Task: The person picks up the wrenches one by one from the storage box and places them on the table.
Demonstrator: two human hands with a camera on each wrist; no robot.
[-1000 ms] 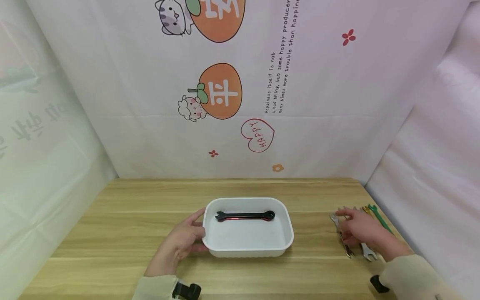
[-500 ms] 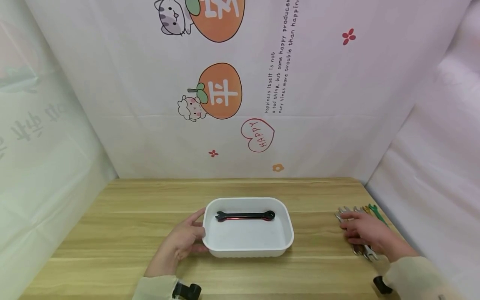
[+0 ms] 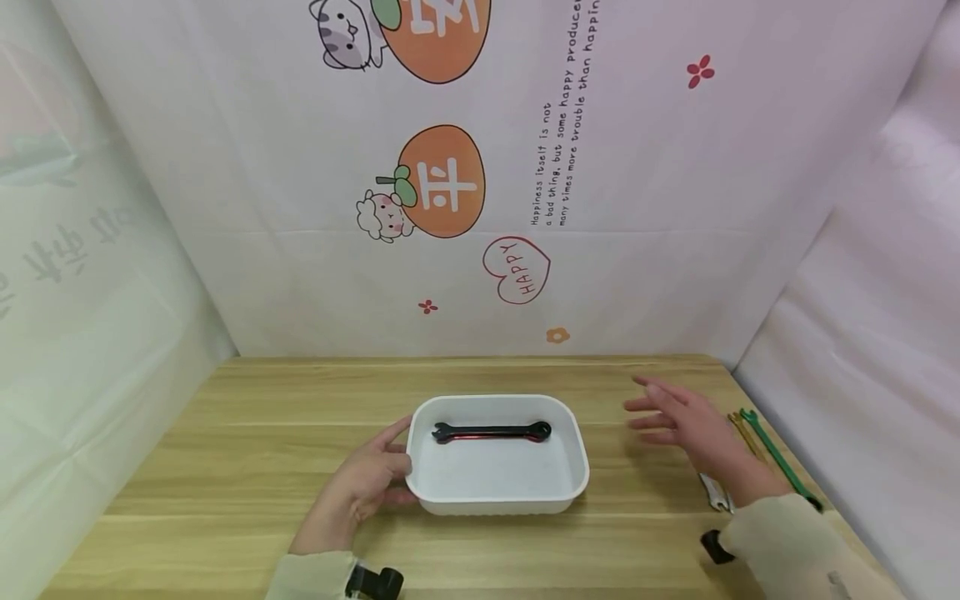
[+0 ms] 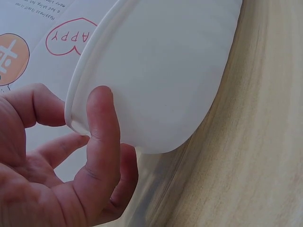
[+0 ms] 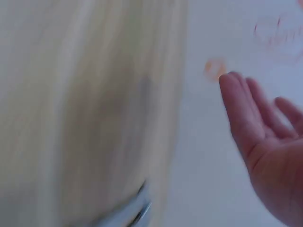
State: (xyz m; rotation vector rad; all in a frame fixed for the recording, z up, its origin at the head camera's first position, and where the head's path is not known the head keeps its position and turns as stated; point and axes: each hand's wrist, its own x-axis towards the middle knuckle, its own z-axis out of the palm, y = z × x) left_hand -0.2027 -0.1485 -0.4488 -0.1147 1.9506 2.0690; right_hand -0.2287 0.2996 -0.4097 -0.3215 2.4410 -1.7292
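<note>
My left hand point(image 3: 371, 475) touches the left end of a white plastic box point(image 3: 495, 486), with its fingers spread along the outside. In the left wrist view, fingertips meet the wall and rim of the box. Inside lies a black combination wrench point(image 3: 491, 432), a strip of red showing along its lower edge. My right hand point(image 3: 693, 425) is raised with straight fingers and an empty palm, between the box and the loose wrenches. Close to its forearm are silver wrenches point(image 3: 716, 493), partly hidden, a yellow wrench point(image 3: 738, 423) and a green wrench point(image 3: 780, 458).
The wooden table point(image 3: 247, 450) runs back to a white printed cloth point(image 3: 637, 275), with white cloth at both sides. The green wrench lies near the table's right edge. A blurred metal wrench point(image 5: 125, 213) shows low in the right wrist view.
My right hand has lifted off the silver wrenches and moved left and away from me, its fingers straightening. My left hand and the box have stayed put.
</note>
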